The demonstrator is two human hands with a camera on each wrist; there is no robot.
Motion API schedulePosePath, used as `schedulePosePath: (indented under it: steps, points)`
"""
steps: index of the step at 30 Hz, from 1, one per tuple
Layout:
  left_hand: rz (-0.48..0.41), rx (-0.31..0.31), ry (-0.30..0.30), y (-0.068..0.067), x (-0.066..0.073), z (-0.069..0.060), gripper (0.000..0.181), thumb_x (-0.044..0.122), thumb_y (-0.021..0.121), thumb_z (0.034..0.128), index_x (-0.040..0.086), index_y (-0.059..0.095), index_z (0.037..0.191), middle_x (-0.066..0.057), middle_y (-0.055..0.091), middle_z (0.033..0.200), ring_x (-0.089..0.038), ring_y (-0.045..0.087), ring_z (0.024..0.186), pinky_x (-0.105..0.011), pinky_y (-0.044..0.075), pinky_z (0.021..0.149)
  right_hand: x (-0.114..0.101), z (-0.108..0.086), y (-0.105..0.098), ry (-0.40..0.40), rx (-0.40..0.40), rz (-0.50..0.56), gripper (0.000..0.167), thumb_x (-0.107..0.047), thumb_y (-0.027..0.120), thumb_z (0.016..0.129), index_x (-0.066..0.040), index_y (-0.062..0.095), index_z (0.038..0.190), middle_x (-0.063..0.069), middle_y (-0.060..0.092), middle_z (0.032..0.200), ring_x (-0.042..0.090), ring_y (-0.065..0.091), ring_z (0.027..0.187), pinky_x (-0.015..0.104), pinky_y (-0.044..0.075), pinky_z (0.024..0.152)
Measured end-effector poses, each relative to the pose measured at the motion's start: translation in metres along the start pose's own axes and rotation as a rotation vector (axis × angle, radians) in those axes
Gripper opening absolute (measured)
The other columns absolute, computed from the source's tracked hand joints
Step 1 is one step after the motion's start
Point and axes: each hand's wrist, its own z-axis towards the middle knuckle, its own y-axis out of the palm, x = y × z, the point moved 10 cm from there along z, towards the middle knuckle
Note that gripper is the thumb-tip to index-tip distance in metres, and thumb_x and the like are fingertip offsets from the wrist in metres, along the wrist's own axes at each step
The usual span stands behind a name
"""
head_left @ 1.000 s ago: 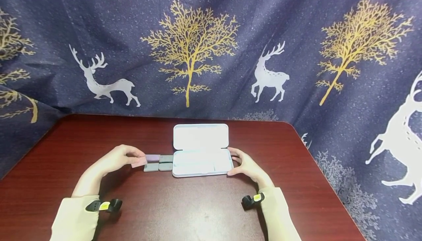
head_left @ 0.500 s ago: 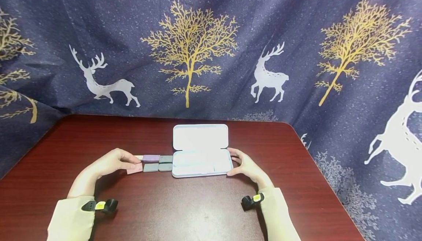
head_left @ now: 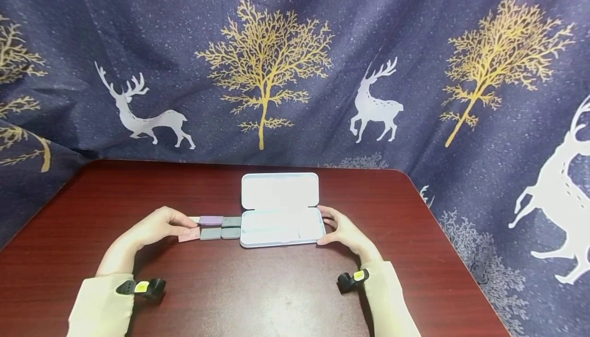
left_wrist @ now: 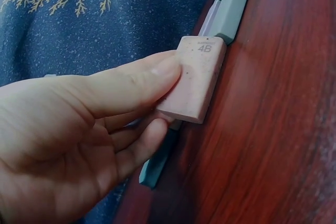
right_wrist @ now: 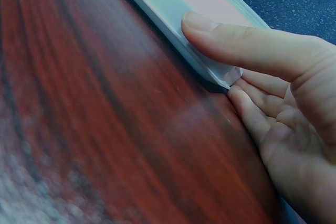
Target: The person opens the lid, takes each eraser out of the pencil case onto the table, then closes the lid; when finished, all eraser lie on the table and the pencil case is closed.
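Observation:
My left hand (head_left: 159, 225) pinches a pink eraser (left_wrist: 195, 80) marked 4B between thumb and fingers. The eraser is at the left end of two short rows of erasers. A purple eraser (head_left: 211, 220) and a grey one (head_left: 231, 222) make up the back row, with a pale piece partly hidden by my fingers. Two more grey erasers (head_left: 210, 233) lie in front. To their right stands a white pencil case (head_left: 279, 202) with its lid raised. My right hand (head_left: 343, 232) grips the case's right end, thumb on the rim (right_wrist: 210, 66) and fingers against the outside.
A teal block (left_wrist: 153, 169) shows below my left fingers in the left wrist view. The reddish-brown table (head_left: 258, 291) reaches back to a dark blue cloth (head_left: 295, 70) printed with deer and trees. Each wrist wears a black strap with a camera.
My left hand has drawn the pink eraser a little left and toward me, then held nearly still over the last half second. The right hand keeps its place on the pencil case.

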Motion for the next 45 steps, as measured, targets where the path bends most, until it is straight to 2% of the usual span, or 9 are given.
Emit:
schedulePosePath:
  steps: [6, 16, 20, 23, 28, 38, 41, 45]
  points:
    - [0.064, 0.02, 0.007, 0.0, 0.002, 0.0021, 0.019, 0.019, 0.078, 0.0811, 0.008, 0.078, 0.096, -0.005, 0.076, 0.096, 0.0, 0.064, 0.091, -0.022, 0.051, 0.081, 0.0009, -0.0001, -0.0003, 0.01, 0.0, 0.004, 0.089, 0.005, 0.08, 0.071, 0.007, 0.032, 0.146, 0.031, 0.039, 0.145, 0.047, 0.036, 0.137, 0.052, 0.032, 0.115]
    - [0.132, 0.041, 0.006, 0.0011, 0.0024, 0.0055, 0.017, 0.019, 0.077, 0.0805, 0.007, 0.079, 0.094, -0.004, 0.076, 0.093, -0.01, 0.066, 0.09, -0.027, 0.053, 0.08, -0.0002, 0.0019, 0.0003, -0.031, 0.002, -0.022, 0.089, 0.005, 0.079, 0.07, 0.011, 0.032, 0.145, 0.034, 0.041, 0.142, 0.048, 0.04, 0.134, 0.052, 0.031, 0.115]
    - [0.121, 0.088, -0.012, -0.0028, 0.0021, 0.0056, 0.016, 0.016, 0.079, 0.0781, 0.007, 0.079, 0.091, -0.006, 0.076, 0.092, -0.018, 0.068, 0.09, -0.028, 0.053, 0.079, -0.0005, 0.002, 0.0004, -0.027, 0.002, -0.025, 0.09, 0.005, 0.079, 0.07, 0.011, 0.031, 0.145, 0.034, 0.04, 0.142, 0.048, 0.04, 0.134, 0.052, 0.032, 0.115]
    - [0.106, 0.114, -0.024, -0.0049, 0.0013, 0.0055, 0.014, 0.014, 0.08, 0.0763, 0.008, 0.079, 0.089, -0.006, 0.076, 0.09, -0.018, 0.068, 0.09, -0.026, 0.053, 0.077, -0.0009, 0.0017, 0.0005, -0.027, 0.005, -0.02, 0.09, 0.006, 0.079, 0.069, 0.011, 0.032, 0.145, 0.034, 0.041, 0.142, 0.048, 0.039, 0.134, 0.052, 0.031, 0.115]
    - [0.102, 0.118, -0.036, -0.004, -0.0011, 0.0063, 0.015, 0.015, 0.082, 0.0748, 0.008, 0.079, 0.088, -0.004, 0.076, 0.088, -0.011, 0.067, 0.088, -0.024, 0.053, 0.077, -0.0003, 0.0019, 0.0001, -0.033, 0.011, -0.015, 0.09, 0.006, 0.079, 0.068, 0.011, 0.032, 0.145, 0.033, 0.042, 0.141, 0.047, 0.04, 0.134, 0.052, 0.03, 0.116]
    - [0.085, 0.116, -0.036, -0.0035, -0.0024, 0.0074, 0.017, 0.016, 0.083, 0.0736, 0.008, 0.079, 0.089, -0.004, 0.076, 0.089, -0.012, 0.067, 0.089, -0.024, 0.053, 0.077, -0.0008, 0.0024, 0.0001, -0.034, 0.014, -0.021, 0.09, 0.007, 0.079, 0.068, 0.011, 0.033, 0.144, 0.034, 0.041, 0.142, 0.047, 0.039, 0.134, 0.051, 0.03, 0.116]
    - [0.071, 0.113, -0.047, -0.0035, -0.003, 0.0074, 0.017, 0.014, 0.082, 0.0748, 0.007, 0.079, 0.09, -0.005, 0.076, 0.09, -0.015, 0.068, 0.091, -0.024, 0.053, 0.076, -0.0007, 0.002, -0.0001, -0.027, 0.014, -0.011, 0.09, 0.007, 0.079, 0.068, 0.011, 0.032, 0.145, 0.033, 0.041, 0.142, 0.047, 0.039, 0.135, 0.051, 0.03, 0.116]
    - [0.083, 0.136, -0.06, -0.0062, -0.0016, 0.0085, 0.013, 0.012, 0.077, 0.0807, 0.007, 0.078, 0.093, -0.006, 0.076, 0.093, -0.024, 0.069, 0.095, -0.03, 0.053, 0.08, 0.0012, 0.002, -0.0008, -0.01, 0.014, -0.009, 0.09, 0.006, 0.079, 0.069, 0.009, 0.032, 0.146, 0.033, 0.04, 0.143, 0.047, 0.038, 0.135, 0.051, 0.031, 0.115]
